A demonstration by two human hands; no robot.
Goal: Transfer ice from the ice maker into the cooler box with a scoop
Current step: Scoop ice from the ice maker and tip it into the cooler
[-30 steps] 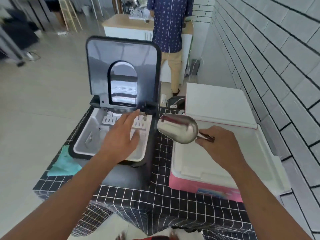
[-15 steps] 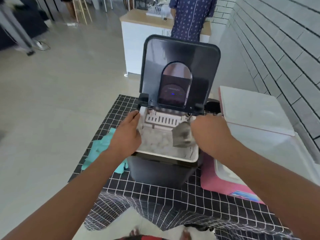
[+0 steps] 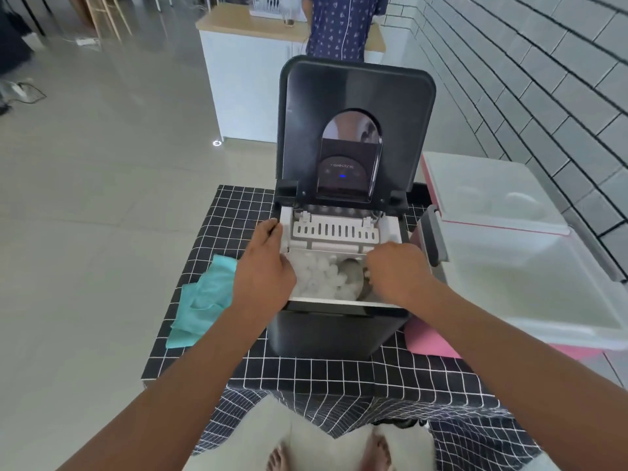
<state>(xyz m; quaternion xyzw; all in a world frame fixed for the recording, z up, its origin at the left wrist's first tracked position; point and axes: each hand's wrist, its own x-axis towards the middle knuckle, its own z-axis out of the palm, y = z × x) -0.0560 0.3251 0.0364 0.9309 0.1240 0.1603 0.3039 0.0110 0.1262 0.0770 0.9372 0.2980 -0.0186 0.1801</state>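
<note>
Right hand (image 3: 396,271): closed around the handle of the scoop (image 3: 353,278), fist at the ice maker's (image 3: 339,329) right rim.
Scoop: one, metal, its bowl down in the ice (image 3: 319,278) inside the ice maker's bin; handle hidden by the fist.
Left hand (image 3: 263,266): fingers curled over the ice maker's left rim, gripping the edge and nothing else.
Ice: a heap of pale cubes fills the bin between the two hands; too blurred to count.
Ice maker: one, black, on a black-and-white grid tablecloth (image 3: 316,372); lid (image 3: 356,130) stands upright at its back.
Writing: small pale brand lettering on the lid's dark panel, above one blue light (image 3: 342,176); too small to read with certainty.
Cooler box (image 3: 530,300): one, pink with a white interior, just right of the ice maker, its lid (image 3: 489,192) open behind it; no ice seen inside.
Cloth (image 3: 204,300): one, teal, crumpled just left of the ice maker.
Feet: two, bare, on the floor in front of the ice maker.
Background: one person in a patterned blue shirt (image 3: 343,25) at a white counter (image 3: 251,62) behind the ice maker.
</note>
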